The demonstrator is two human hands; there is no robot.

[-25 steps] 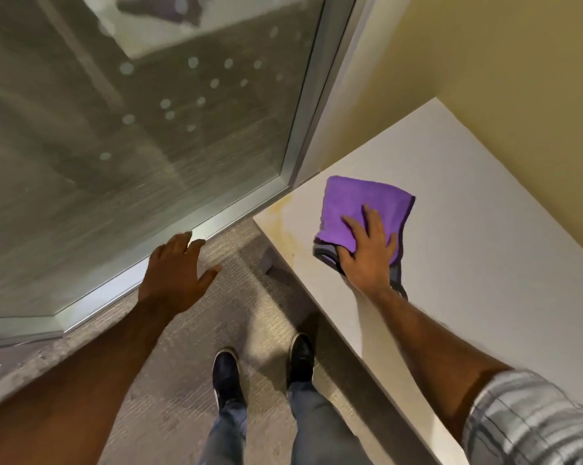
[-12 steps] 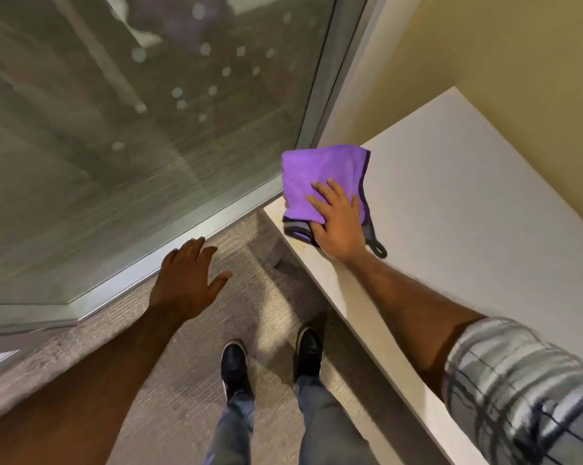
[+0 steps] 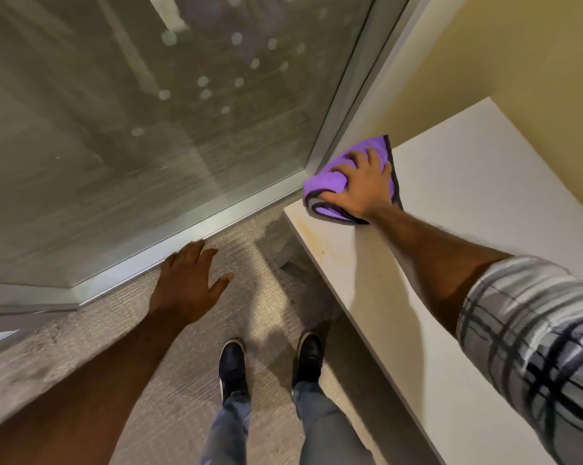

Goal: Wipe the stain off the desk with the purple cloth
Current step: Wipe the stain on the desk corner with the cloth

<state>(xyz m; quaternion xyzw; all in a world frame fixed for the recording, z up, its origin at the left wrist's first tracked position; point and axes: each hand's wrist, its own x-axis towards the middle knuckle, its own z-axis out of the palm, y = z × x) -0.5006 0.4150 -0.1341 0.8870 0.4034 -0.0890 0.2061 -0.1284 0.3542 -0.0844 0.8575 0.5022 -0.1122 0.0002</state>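
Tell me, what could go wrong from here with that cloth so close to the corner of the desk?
The purple cloth is bunched under the right hand at the very corner of the desk, partly overhanging the edge, so it might slip off. A yellowish stain shows nearer along the edge, outside the cloth, and could be missed. The left hand hangs free over the carpet, bracing nothing, so a hard push could unbalance the person.

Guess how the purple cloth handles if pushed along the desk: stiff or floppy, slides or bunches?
The purple microfibre cloth with dark edging is probably floppy: it is folded and bulges beside the right hand. Likely light and apt to bunch when pushed, since one fold already curls at the corner of the white desk. It should slide easily on that smooth top.
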